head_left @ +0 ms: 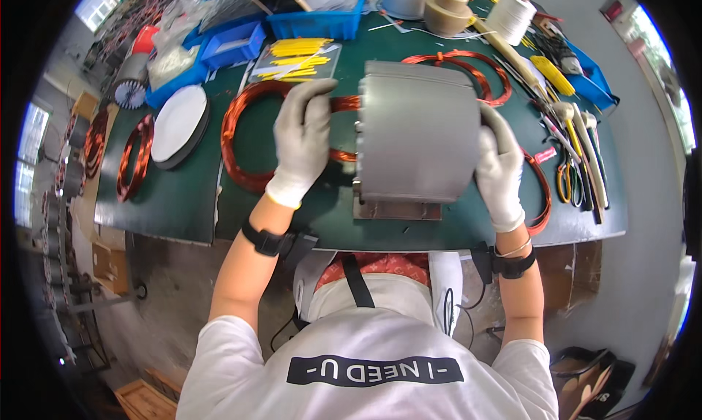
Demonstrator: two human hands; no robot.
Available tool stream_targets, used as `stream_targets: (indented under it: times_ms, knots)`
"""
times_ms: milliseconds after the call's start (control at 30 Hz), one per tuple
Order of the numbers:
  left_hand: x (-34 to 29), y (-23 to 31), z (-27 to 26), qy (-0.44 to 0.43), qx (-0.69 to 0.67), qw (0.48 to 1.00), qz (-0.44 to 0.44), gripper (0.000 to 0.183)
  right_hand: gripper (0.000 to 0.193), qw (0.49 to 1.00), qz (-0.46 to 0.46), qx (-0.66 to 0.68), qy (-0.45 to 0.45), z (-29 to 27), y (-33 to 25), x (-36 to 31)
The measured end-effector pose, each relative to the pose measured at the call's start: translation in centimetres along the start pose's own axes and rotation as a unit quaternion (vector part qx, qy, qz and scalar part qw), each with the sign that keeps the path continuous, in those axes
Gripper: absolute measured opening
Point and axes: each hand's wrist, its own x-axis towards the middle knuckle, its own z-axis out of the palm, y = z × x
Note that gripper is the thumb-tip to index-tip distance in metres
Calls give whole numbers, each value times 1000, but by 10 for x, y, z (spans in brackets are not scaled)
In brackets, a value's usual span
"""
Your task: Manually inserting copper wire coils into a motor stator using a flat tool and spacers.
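A grey metal cylinder, which looks like a motor stator [419, 135], lies on its side on a low metal stand [398, 211] near the table's front edge. Slots show along its left rim. My left hand [303, 138], in a white glove, is bent around a copper wire coil [235, 138]; strands run from behind the hand to the cylinder's left end. At the right end, my gloved right hand [501, 160] curls its fingers against the rim. Its fingertips are partly hidden by the cylinder. More copper wire [542, 197] shows beside and behind that hand.
Yellow strips [296, 58] lie behind my left hand, near blue bins [314, 24]. A white disc [179, 124] and another copper coil [134, 157] are at the left. Scissors [564, 180] and mallets [585, 138] lie right; a white spool [510, 16] stands at the back.
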Motion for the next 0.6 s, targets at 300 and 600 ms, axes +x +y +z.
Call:
stream_targets:
  times_ms: [300,600]
  knots:
    - [7,-12,-3,-46,54,995,65,12,38,998,7,-58,-21,-10,5,1]
    - [16,37,-9,-196,180,960,92,38,56,906,-286,-289,114,-22,-26,22]
